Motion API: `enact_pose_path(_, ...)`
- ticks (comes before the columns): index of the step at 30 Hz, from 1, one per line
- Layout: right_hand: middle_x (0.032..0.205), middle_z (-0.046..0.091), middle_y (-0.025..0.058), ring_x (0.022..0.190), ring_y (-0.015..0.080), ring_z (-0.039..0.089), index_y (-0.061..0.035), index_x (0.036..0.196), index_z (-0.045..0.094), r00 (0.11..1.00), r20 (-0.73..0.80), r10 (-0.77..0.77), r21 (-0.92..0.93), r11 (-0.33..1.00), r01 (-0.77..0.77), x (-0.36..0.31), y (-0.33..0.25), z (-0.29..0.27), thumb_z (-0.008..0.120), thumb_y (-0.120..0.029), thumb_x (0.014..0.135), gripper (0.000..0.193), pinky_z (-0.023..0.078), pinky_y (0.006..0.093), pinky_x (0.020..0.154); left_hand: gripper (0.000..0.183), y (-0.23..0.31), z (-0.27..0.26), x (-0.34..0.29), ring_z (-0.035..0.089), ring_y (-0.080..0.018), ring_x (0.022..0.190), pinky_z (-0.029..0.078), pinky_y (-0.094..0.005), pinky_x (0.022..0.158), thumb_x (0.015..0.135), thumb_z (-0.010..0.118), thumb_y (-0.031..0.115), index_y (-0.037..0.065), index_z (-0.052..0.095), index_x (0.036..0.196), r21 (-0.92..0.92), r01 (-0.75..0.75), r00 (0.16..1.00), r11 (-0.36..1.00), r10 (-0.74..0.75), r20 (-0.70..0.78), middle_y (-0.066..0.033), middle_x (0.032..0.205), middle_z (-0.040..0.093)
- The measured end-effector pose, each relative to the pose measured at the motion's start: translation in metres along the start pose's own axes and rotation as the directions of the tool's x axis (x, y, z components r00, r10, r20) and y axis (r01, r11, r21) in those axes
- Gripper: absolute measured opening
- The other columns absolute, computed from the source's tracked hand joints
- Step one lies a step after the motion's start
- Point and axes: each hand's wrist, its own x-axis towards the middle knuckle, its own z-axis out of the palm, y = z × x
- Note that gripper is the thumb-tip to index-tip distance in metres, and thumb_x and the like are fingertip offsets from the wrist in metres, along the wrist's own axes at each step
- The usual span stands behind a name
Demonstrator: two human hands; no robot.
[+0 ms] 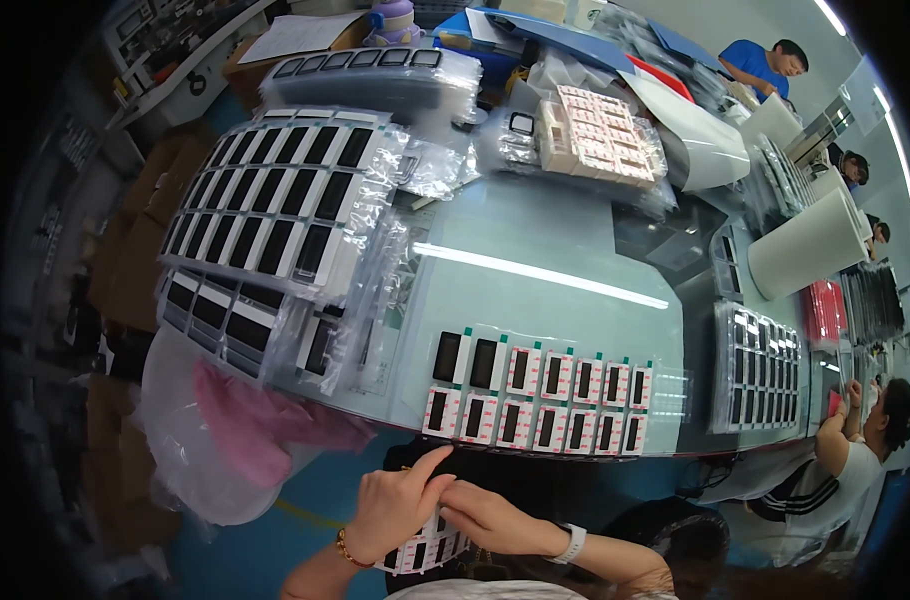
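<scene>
My left hand (400,508) and my right hand (500,518) meet over my lap, just in front of the table edge. The left index finger stretches forward while its other fingers curl in. My right thumb and fingers are pressed together close to the left thumb; what they pinch is hidden. Beneath both hands shows a sheet of red-and-white adhesive frames (437,550), partly covered by them. Ahead on the table lie two rows of small dark display panels (483,362) with green tabs. Most bear red-and-white frames (550,426); two at the back left show bare dark faces.
Trays of dark panels (245,240) pile up at the left, beside a pink cloth (240,420) in clear plastic. A stack of adhesive frame sheets (600,140) stands at the back. Another panel tray (765,375) and a white roll (807,245) are rightward. Other people work nearby.
</scene>
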Motion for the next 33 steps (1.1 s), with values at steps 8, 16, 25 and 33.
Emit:
enact_pose_path(8, 0.088, 0.063, 0.0036, 0.075, 0.0056, 0.055, 0.0010, 0.102, 0.068, 0.984, 0.067, 0.165, 0.306, 0.935, -0.178, -0.005, -0.010, -0.015, 0.065, -0.018, 0.102, 0.019, 0.045, 0.0245, 0.064, 0.038, -0.010, -0.021, -0.017, 0.057, -0.0127, 0.059, 0.044, -0.0277, 0.058, 0.080, 0.084, 0.013, 0.010, 0.075, 0.117, -0.392, 0.102, 0.994, 0.914, -0.074, 0.085, -0.0040, 0.065, 0.063)
enact_pose_path(16, 0.085, 0.061, -0.0033, 0.074, 0.0013, 0.050, -0.0009, 0.103, 0.066, 0.965, 0.067, 0.253, 0.426, 0.868, -0.257, -0.012, -0.033, -0.046, 0.058, -0.021, 0.106, 0.022, 0.040, 0.0198, 0.063, 0.013, -0.012, -0.018, -0.005, 0.059, -0.0069, 0.077, 0.044, -0.0226, 0.068, 0.088, 0.081, 0.011, 0.002, 0.075, 0.096, -0.753, 0.277, 0.923, 0.596, 0.052, 0.381, 0.0002, 0.082, 0.067)
enact_pose_path(25, 0.105, 0.070, 0.0077, 0.096, 0.0211, 0.064, -0.0023, 0.105, 0.070, 0.974, -0.226, 0.013, 0.066, 0.998, 0.002, -0.011, -0.038, -0.039, 0.068, -0.012, 0.097, 0.013, 0.052, 0.0336, 0.083, 0.012, -0.011, -0.020, 0.005, 0.063, -0.0062, 0.077, 0.048, -0.0220, 0.063, 0.091, 0.078, 0.013, 0.002, 0.079, 0.095, -0.737, 0.192, 0.939, 0.648, 0.096, 0.329, -0.0037, 0.097, 0.076)
enact_pose_path(33, 0.095, 0.069, 0.0086, 0.082, 0.0269, 0.064, -0.0056, 0.096, 0.067, 0.943, -0.132, -0.305, -0.455, 0.864, 0.216, -0.005, -0.059, -0.032, 0.081, -0.002, 0.079, 0.022, 0.052, 0.0347, 0.069, 0.026, -0.023, -0.027, 0.008, 0.057, -0.0024, 0.059, 0.045, -0.0192, 0.052, 0.105, 0.060, 0.024, 0.003, 0.075, 0.103, -0.659, 0.565, 0.799, 0.496, -0.130, 0.587, 0.0011, 0.077, 0.065)
